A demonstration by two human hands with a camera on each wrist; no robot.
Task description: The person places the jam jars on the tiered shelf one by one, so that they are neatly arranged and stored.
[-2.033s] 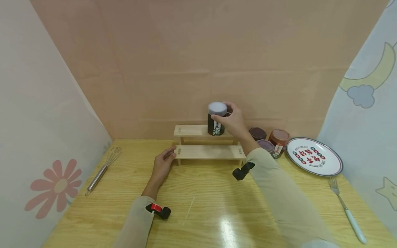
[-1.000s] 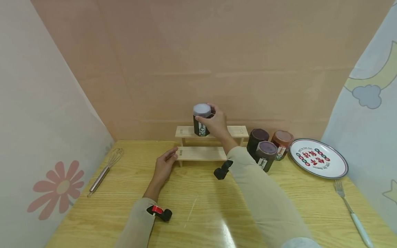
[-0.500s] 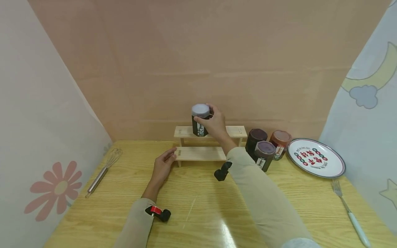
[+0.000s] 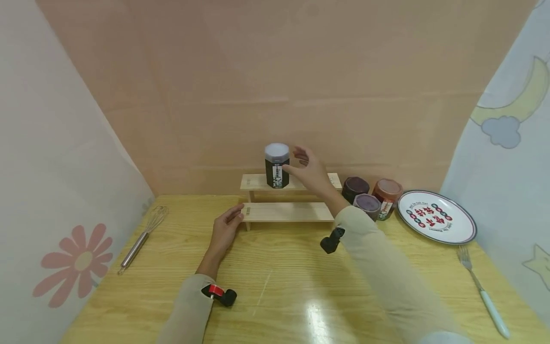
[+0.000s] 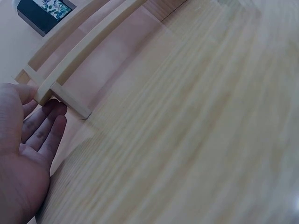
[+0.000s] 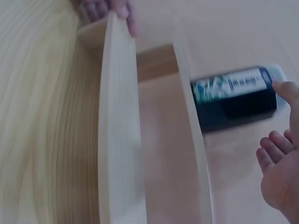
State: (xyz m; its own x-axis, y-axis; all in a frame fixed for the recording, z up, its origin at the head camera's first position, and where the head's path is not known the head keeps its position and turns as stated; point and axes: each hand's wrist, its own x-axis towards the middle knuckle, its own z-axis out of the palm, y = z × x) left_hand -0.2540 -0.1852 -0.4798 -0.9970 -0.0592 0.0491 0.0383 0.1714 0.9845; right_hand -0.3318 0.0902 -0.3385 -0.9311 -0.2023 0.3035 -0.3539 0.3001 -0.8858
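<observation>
A dark octagonal jar (image 4: 277, 172) with a pale lid and printed label stands upright on the upper step of a two-step wooden rack (image 4: 288, 211), left of its middle. My right hand (image 4: 315, 174) is just right of the jar, fingers spread away from it. Its thumb overlaps the label edge in the head view and lies near the lid in the right wrist view. With thumb above and fingers below, my left hand (image 4: 225, 229) grips the left end of the rack's lower board (image 5: 70, 65). The jar's base (image 5: 39, 16) shows at the top of the left wrist view.
Right of the rack stand a dark jar (image 4: 354, 186), a purple-lidded jar (image 4: 367, 203) and a reddish jar (image 4: 387, 193). Beyond them lie a white printed plate (image 4: 457, 222) and a fork (image 4: 490, 306). A whisk (image 4: 143, 239) lies at left on the wooden table (image 4: 266, 306).
The jar has moved left along the upper step and now stands there. My right hand has let go of it and drawn back to the right. My left hand stays at the rack.
</observation>
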